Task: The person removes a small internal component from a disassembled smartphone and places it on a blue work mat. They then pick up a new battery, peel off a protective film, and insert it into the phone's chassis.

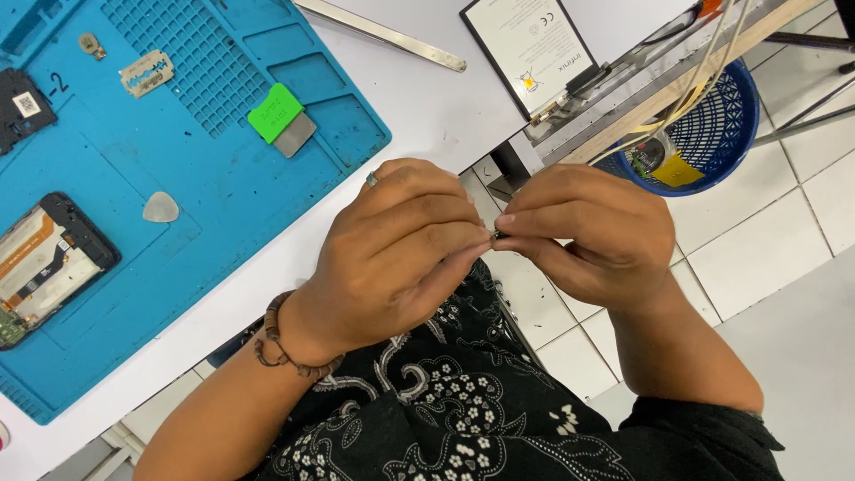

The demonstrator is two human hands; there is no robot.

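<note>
My left hand [396, 254] and my right hand [592, 232] meet fingertip to fingertip over my lap, off the table's edge. Between them they pinch a tiny dark part [499, 234], mostly hidden by the fingers; I cannot tell what it is. A ring sits on a left finger and a beaded bracelet [280, 347] circles the left wrist. An opened phone [44, 267] lies on the blue work mat [223, 196] at the left.
On the mat lie a razor blade [147, 71], a white pick [161, 207], a green-handled scraper [280, 118] and a dark phone part [22, 107]. A metal ruler [383, 34] and a flat battery [530, 49] rest on the white table. A blue basket [712, 134] stands on the tiled floor.
</note>
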